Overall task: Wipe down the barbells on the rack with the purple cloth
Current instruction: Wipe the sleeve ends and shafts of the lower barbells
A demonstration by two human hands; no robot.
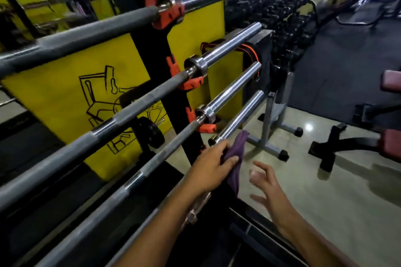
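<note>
Several steel barbells lie on a black rack [156,50] with orange hooks, slanting from lower left to upper right. My left hand [211,165] grips the purple cloth [237,154] at the lowest barbell [240,118], just below its chrome sleeve. The cloth hangs down from my fingers beside the bar. My right hand [265,184] hovers to the right of the cloth, fingers spread and holding nothing. Above sit the third barbell [173,145], the second barbell [138,104] and the top barbell [97,29].
A yellow wall panel [71,71] with a line drawing stands behind the rack. A grey metal stand [269,128] is on the tiled floor to the right, with benches [355,143] and dumbbell racks [282,17] beyond.
</note>
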